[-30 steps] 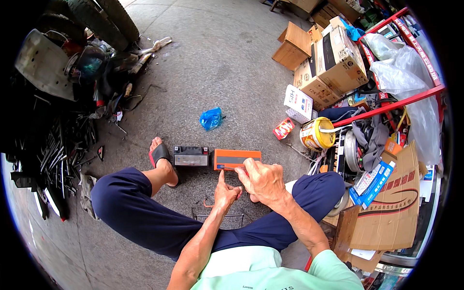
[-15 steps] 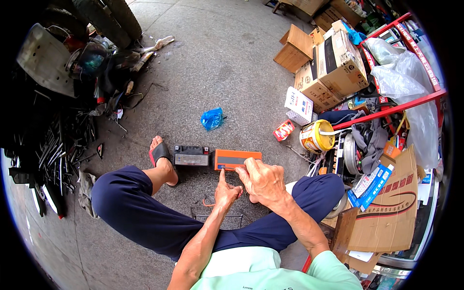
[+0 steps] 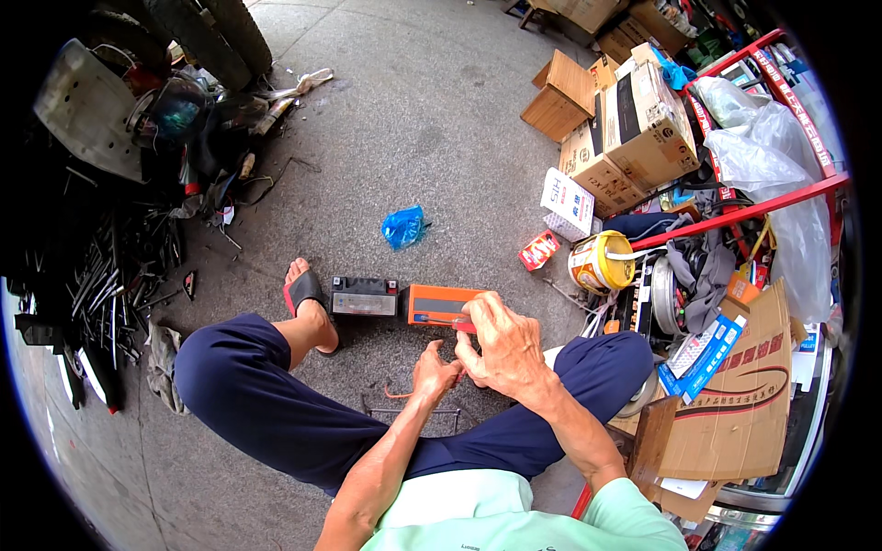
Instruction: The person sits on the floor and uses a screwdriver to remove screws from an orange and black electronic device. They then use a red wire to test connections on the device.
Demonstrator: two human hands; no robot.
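Observation:
A black and grey battery (image 3: 365, 297) stands on the ground beside an orange box-shaped unit with a grey strip (image 3: 443, 306). My right hand (image 3: 503, 344) is over the orange unit's near right corner, closed on a small red piece (image 3: 466, 326) whose kind is unclear. My left hand (image 3: 432, 372) is just below the unit, its fingers bent in and its thumb side close to my right hand's fingertips. What the left fingers hold, if anything, is hidden. A thin reddish wire (image 3: 397, 395) shows beside my left hand.
A crumpled blue plastic bag (image 3: 402, 227) lies beyond the batteries. Cardboard boxes (image 3: 643, 119), a yellow bucket (image 3: 602, 260) and a red metal frame (image 3: 753, 213) crowd the right side. Scattered metal tools and parts (image 3: 115, 285) fill the left. My bent legs (image 3: 266, 395) flank the work.
My left index finger has drawn back from the orange unit's near edge and bent. My right hand has shifted slightly, and the red piece in its fingers now shows.

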